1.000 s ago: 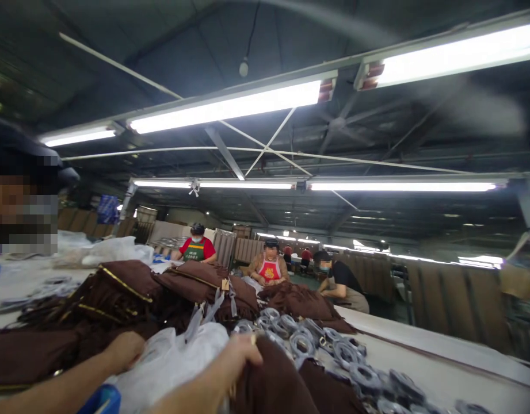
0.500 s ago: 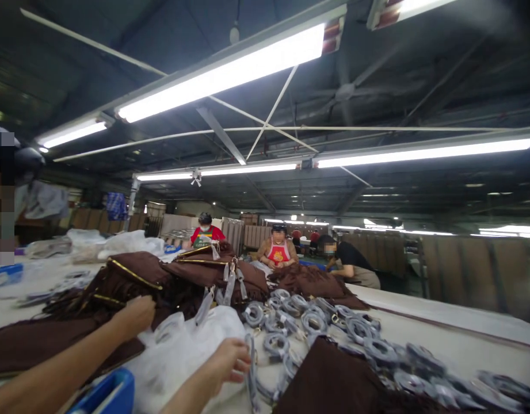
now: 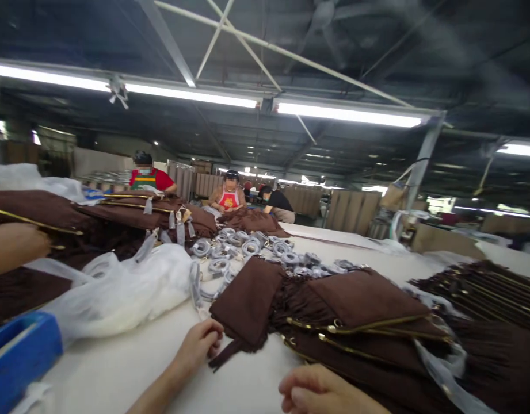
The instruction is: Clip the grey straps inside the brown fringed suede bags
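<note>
My left hand [image 3: 198,348] is over the white table beside the corner of a dark brown fringed bag [image 3: 247,302]. Its fingers are loosely bent, and I see nothing in them. At the bottom edge, my right hand [image 3: 314,391] hovers in front of a stack of brown bags with gold zips [image 3: 368,333]. It is partly cut off, with fingers half curled and apart, holding nothing visible. Behind the nearest bag lie several coiled straps in clear wrap [image 3: 251,247]. A crumpled heap of clear plastic bags [image 3: 130,287] is left of my left hand.
Another person's blurred hand [image 3: 16,247] reaches in from the left over a brown bag pile [image 3: 31,210]. A blue bin [image 3: 27,351] stands at lower left. More zipped, fringed bags [image 3: 498,299] lie at right. Several co-workers, one in a red apron [image 3: 229,200], are across the table.
My view has swung right and down. My right hand and the bag stack have come into view. My left hand's fingers, spread before, are now more bent and near the brown bag's corner.
</note>
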Available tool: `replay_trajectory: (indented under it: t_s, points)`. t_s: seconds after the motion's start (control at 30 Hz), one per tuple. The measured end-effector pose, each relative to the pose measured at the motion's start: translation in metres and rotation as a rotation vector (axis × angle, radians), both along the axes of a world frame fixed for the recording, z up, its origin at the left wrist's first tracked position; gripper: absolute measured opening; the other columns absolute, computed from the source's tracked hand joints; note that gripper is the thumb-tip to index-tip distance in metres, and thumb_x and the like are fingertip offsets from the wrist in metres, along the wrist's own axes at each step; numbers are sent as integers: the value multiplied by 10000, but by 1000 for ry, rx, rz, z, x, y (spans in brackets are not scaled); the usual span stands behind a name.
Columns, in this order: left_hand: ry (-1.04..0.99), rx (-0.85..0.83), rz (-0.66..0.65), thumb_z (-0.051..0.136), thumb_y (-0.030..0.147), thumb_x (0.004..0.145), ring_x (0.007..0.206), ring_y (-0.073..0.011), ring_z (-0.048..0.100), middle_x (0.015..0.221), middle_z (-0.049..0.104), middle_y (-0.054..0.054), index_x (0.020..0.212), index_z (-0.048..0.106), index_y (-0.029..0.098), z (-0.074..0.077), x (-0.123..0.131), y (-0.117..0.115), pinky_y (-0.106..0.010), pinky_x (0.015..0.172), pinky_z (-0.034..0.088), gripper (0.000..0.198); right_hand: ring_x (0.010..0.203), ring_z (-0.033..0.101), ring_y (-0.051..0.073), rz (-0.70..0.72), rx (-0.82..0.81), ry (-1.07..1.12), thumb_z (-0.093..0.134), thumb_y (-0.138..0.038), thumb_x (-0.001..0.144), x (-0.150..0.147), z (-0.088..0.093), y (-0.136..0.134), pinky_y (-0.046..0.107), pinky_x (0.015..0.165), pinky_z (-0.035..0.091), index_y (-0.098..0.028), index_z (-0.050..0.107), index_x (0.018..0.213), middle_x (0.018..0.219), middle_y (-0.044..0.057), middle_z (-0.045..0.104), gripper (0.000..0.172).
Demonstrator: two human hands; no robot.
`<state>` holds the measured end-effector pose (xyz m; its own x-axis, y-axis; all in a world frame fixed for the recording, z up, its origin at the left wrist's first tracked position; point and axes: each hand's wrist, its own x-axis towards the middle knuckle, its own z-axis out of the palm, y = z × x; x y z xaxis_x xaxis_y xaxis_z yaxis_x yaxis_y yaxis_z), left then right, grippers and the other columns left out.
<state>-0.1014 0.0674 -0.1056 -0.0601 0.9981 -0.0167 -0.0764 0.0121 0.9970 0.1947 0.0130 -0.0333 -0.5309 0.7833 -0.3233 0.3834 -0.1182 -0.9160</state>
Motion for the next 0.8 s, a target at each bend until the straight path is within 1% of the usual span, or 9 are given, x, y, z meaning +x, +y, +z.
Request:
replay_trajectory:
  t_s: [0.1, 0.17, 0.27, 0.37, 0.47, 0.57, 0.67, 0.73, 0.8]
  points:
    - [-91, 21, 137, 631, 275, 562, 549, -121, 569, 662, 623, 9, 740, 601, 166, -4, -7, 7, -220, 494, 440, 211, 878, 656, 225, -52, 214, -94, 531, -361, 813, -28, 0, 16, 301, 695, 516, -134, 649, 942, 932, 96, 677, 287]
    - [-136, 49, 244, 649, 291, 565, 572, -129, 594, 707, 637, -4, 807, 592, 170, -5, -12, 8, -233, 515, 470, 276, 949, 645, 248, -64, 524, -299, 469, -246, 852, -52, -6, 29, 350, 802, 514, -134, 654, 952, 966, 110, 682, 239]
    - [-170, 83, 394, 618, 329, 565, 573, -133, 600, 742, 628, -9, 884, 556, 176, -7, -18, 9, -239, 506, 479, 359, 1165, 554, 294, -53, 932, -674, 549, -173, 837, -96, -22, 48, 394, 962, 461, -146, 618, 1130, 1201, 148, 630, 303]
    - [-157, 110, 514, 565, 344, 548, 573, -133, 597, 786, 607, -12, 927, 515, 180, -9, -27, 10, -248, 502, 484, 416, 1116, 579, 334, -52, 1012, -943, 534, -93, 839, -140, -35, 65, 406, 810, 543, -103, 599, 1148, 1166, 205, 624, 316]
    - [-97, 138, 590, 513, 345, 530, 589, -147, 593, 813, 588, -23, 945, 502, 177, -7, -41, 11, -265, 507, 489, 448, 973, 640, 311, 19, 1023, -986, 391, 20, 850, -157, -37, 72, 373, 696, 551, -96, 635, 1003, 1017, 199, 662, 311]
    - [-1, 172, 640, 455, 347, 545, 600, -165, 584, 820, 578, -31, 944, 508, 180, 0, -58, 12, -280, 505, 480, 435, 967, 642, 253, 173, 1073, -957, 433, 47, 800, -135, -38, 63, 317, 753, 534, -154, 630, 967, 1014, 126, 678, 328]
    - [137, 204, 665, 419, 338, 605, 654, -195, 590, 845, 602, -48, 924, 516, 195, 11, -73, 9, -308, 550, 484, 362, 1003, 635, 189, 350, 1111, -809, 467, 50, 757, -85, -46, 45, 248, 830, 509, -185, 627, 968, 1056, 66, 683, 354]
    - [264, 229, 609, 412, 312, 643, 759, -221, 604, 868, 633, -58, 881, 543, 203, 21, -77, 5, -334, 646, 501, 292, 1101, 602, 167, 375, 1133, -675, 449, 47, 773, -51, -51, 34, 235, 939, 466, -181, 628, 1016, 1150, 65, 670, 379]
    - [407, 250, 455, 415, 272, 657, 842, -227, 606, 846, 656, -48, 805, 576, 208, 34, -73, 0, -333, 730, 500, 228, 1177, 567, 173, 297, 1134, -659, 408, 45, 801, -27, -52, 27, 261, 1011, 431, -170, 631, 1068, 1220, 83, 651, 409]
